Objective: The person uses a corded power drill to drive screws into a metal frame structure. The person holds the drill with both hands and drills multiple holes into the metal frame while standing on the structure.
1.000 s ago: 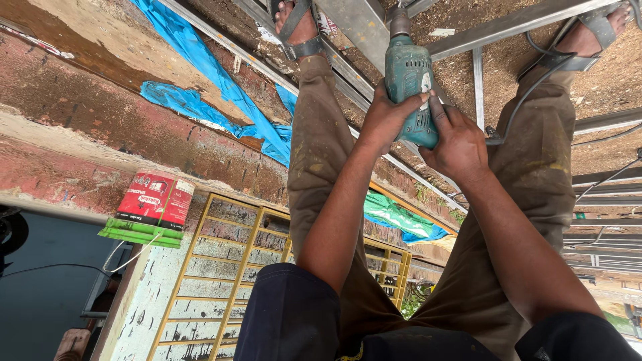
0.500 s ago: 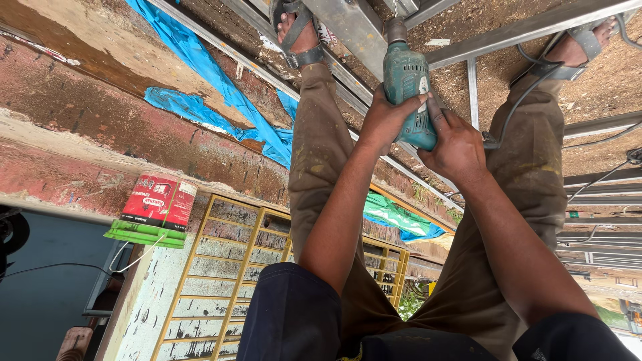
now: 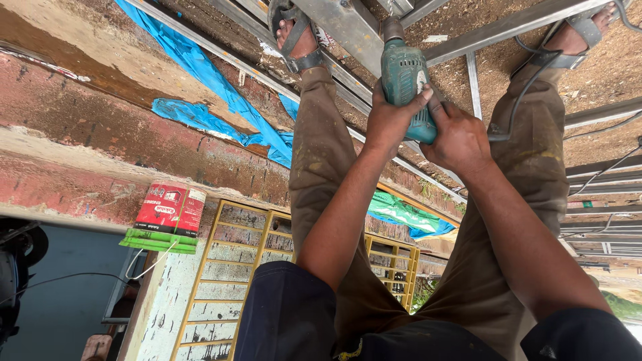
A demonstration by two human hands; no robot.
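One green drill point(image 3: 404, 83), two hands, two sandalled feet, one red can point(image 3: 170, 208), two yellow frames.

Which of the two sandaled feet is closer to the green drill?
The foot at the picture's upper middle, just left of the green drill that both hands grip. The other foot sits far off by the picture's upper right corner.

A person's two bare hands grip a teal electric drill point(image 3: 406, 83) – left hand point(image 3: 390, 120) wrapped round its body, right hand point(image 3: 458, 137) closed on the handle; the drill's tip meets a grey metal bar point(image 3: 348, 27) between sandalled feet; a blue tarpaulin point(image 3: 207, 80) lies over bare soil; a red tin point(image 3: 170, 208) sits on a green block.
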